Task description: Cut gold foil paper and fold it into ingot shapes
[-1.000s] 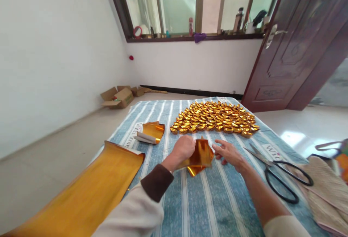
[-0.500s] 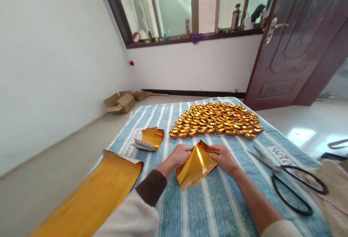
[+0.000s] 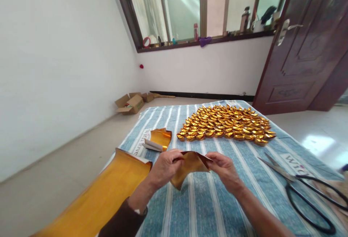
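Observation:
Between my hands is a sheet of gold foil paper [image 3: 189,165], bent and raised off the cloth. My left hand [image 3: 169,168] pinches its left upper edge, and my right hand [image 3: 223,170] grips the right corner. Beyond them, many folded gold foil ingots [image 3: 225,123] stand in close rows. To the left of my left hand lies a large gold foil sheet [image 3: 103,190] with a curled far end. A smaller curled piece of gold foil [image 3: 160,139] rests behind it. Scissors [image 3: 290,179] with black handles lie spread on the right.
A blue and white striped cloth [image 3: 201,208] covers the table. Cardboard boxes [image 3: 132,104] stand on the floor at the back left. A dark red door [image 3: 301,55] is at the right, and a window sill [image 3: 185,44] holds bottles and small items.
The gold foil sheet has tipped, its shiny face turning out of sight and its near edge lifting. My left hand has turned around its edge. The camera view has swung slightly left.

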A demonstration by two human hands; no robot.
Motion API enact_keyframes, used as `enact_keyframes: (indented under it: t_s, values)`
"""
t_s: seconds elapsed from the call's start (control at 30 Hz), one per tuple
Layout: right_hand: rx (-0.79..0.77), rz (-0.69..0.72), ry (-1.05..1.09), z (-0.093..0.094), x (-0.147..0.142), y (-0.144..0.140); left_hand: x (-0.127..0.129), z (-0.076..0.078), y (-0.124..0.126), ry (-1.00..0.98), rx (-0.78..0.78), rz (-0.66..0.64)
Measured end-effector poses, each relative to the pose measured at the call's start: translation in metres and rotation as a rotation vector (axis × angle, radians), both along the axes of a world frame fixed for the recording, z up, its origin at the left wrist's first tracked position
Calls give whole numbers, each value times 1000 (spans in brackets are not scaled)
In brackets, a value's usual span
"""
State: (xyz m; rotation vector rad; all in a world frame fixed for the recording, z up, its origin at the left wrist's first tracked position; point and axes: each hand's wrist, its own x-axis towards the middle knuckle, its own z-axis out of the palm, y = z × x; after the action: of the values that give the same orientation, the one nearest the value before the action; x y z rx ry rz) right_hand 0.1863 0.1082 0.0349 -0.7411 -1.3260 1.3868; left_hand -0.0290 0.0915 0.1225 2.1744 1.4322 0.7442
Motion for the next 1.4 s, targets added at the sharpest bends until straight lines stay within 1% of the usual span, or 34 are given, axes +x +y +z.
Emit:
enact_keyframes:
  t_s: [0.13,0.3,0.4,0.43,0.53,0.6,0.7,0.73,0.77,0.87,0.93,1.0,1.07,1.13,1.17,1.23,1.33,1.4]
  values:
    - [-68,78,28,1,2,-1,0,-2,-5,32,-20,45]
    - [-54,8,-60,-10,5,-1,4,-9,-4,-13,-90,73]
    - [12,-31,-156,-18,3,-3,6,-14,-3,-53,-119,82]
    - [40,-32,-187,-19,1,-3,6,-15,-2,-61,-124,87]
    - [97,22,-254,-23,-2,-4,8,-21,-2,-57,-131,129]
    - [93,18,-280,-27,-3,-4,9,-23,-2,-32,-118,164]
    - [35,-10,-286,-33,-4,-3,11,-23,0,17,-118,146]
    - [16,-2,-281,-34,-4,-3,11,-22,1,24,-143,136]
    - [-2,9,-277,-35,-4,-3,10,-21,1,6,-205,127]
    - [-63,27,-245,-34,-4,-3,6,-19,3,-148,-490,96]
    - [-125,58,-196,-31,-3,-3,2,-21,3,-234,-634,80]
    - [-186,106,-128,-29,-4,-3,-3,-23,5,-252,-679,92]
    - [-219,106,-63,-29,-4,-3,-8,-23,9,-263,-694,123]
    - [-235,30,-62,-31,-5,-2,-16,-18,16,-270,-698,169]
    - [-241,-22,-87,-32,-5,-2,-22,-12,22,-271,-695,204]
    - [-244,-91,-164,-33,-4,-1,-38,4,38,-266,-669,300]
    - [-222,-84,-228,-35,-4,1,-69,31,69,-243,-602,477]
    - [-211,-62,-242,-36,-4,1,-88,44,88,-202,-563,594]
